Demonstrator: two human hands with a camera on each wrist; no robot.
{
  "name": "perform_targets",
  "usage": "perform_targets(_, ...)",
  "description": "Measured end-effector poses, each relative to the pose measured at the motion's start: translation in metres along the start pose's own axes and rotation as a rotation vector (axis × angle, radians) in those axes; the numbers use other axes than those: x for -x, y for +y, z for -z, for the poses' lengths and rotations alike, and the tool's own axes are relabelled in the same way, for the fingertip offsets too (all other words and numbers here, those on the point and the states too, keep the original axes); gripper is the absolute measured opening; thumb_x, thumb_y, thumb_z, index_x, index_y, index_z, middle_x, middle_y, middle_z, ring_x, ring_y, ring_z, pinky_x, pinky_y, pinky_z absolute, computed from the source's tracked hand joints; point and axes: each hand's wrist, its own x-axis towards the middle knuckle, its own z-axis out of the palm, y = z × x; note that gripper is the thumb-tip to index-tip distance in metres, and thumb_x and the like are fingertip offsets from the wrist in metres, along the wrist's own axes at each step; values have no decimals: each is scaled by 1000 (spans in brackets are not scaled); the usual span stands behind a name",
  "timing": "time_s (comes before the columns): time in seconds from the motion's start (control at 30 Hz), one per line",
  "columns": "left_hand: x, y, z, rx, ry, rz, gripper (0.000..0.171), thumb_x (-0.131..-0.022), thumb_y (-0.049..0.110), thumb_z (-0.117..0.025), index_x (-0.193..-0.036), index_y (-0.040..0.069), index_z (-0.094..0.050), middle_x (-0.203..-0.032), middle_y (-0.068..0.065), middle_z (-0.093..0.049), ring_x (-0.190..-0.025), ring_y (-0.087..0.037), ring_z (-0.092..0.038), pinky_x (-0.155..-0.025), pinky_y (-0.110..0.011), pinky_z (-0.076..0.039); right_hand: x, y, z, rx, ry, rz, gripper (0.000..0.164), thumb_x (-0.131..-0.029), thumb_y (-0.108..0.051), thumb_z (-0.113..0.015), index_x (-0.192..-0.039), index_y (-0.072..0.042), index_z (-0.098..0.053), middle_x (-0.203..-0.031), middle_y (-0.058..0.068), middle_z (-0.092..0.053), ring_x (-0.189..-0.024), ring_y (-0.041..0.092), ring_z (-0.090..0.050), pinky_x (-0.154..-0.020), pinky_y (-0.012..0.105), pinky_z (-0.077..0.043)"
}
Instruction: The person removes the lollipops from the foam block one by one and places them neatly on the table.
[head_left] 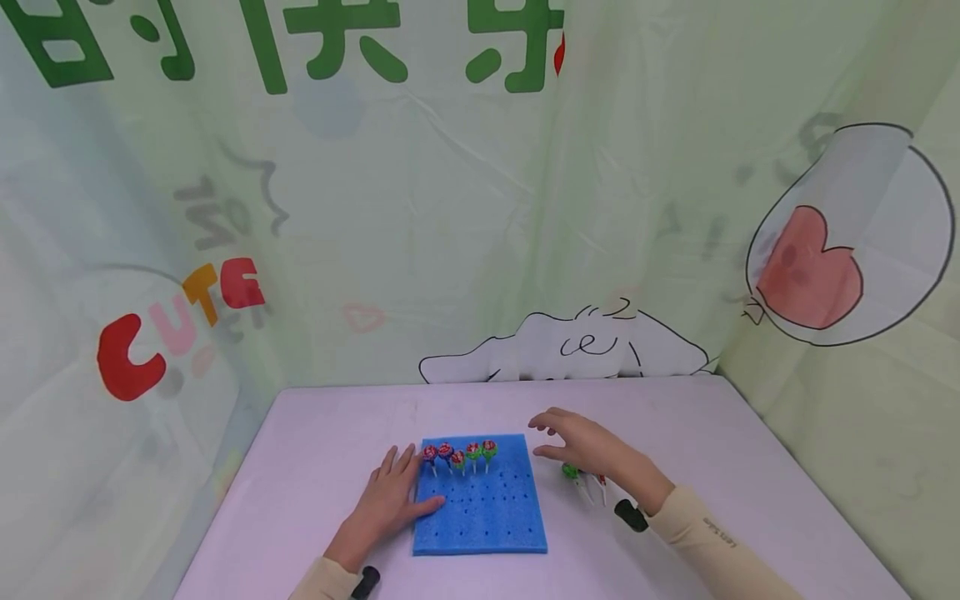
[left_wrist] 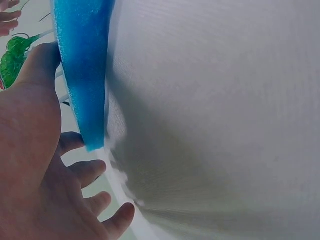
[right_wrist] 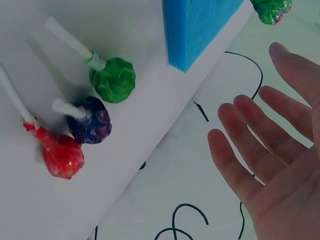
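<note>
A blue foam board [head_left: 504, 521] with rows of small holes lies on the table. Several wrapped lollipops [head_left: 490, 449], purple, red and green, stand by their sticks near its far left part. My left hand [head_left: 386, 493] rests at the board's left edge, thumb lying over the top and fingers spread beside it. My right hand [head_left: 583, 440] hovers right of the board, fingers extended and holding nothing. Below and behind it, a green lollipop [right_wrist: 114, 80], a dark purple lollipop [right_wrist: 91, 122] and a red lollipop [right_wrist: 63, 156] lie loose on the table.
The pale table [head_left: 337, 425] meets a printed white curtain [head_left: 450, 250] at its back and sides. Each wrist carries a small black device, such as the right one [head_left: 631, 516]. Beige sleeves [head_left: 720, 542] cover the forearms.
</note>
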Motion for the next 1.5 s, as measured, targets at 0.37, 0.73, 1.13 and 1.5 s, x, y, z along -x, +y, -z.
perform_targets(0.37,0,0,-1,5,1,4,95,-85,68,-65,-153,6,-41,-162,-18,-34,-152,-45,-21,-116,-68,-26,0,-13,-10,6,54,51,42,-91,-27,-75,-130,-14,-64,-123,4,-67,-110,23,-66,-88,39,-59)
perform_targets(0.73,-2,-1,-1,1,6,8,95,-85,67,-66,-153,6,-41,-162,-18,-34,-152,-45,-21,-117,-68,-26,-5,-19,-22,-7,89,64,40,-92,-28,-74,-129,-16,-64,-124,3,-67,-110,24,-67,-87,39,-60)
perform_targets(1.13,-1,-4,-4,-6,22,-16,95,-84,68,-66,-151,5,-43,-161,-18,-37,-151,-45,-23,-115,-67,-29,-10,-25,-35,-2,107,88,41,-93,-32,-73,-130,-18,-63,-122,3,-67,-108,18,-67,-86,35,-60)
perform_targets(1.5,0,-3,-2,1,12,-8,97,-85,70,-64,-153,5,-41,-161,-18,-35,-152,-45,-22,-116,-67,-27,-13,-34,-46,54,177,143,42,-91,-30,-75,-129,-16,-64,-120,0,-67,-107,18,-68,-87,36,-60)
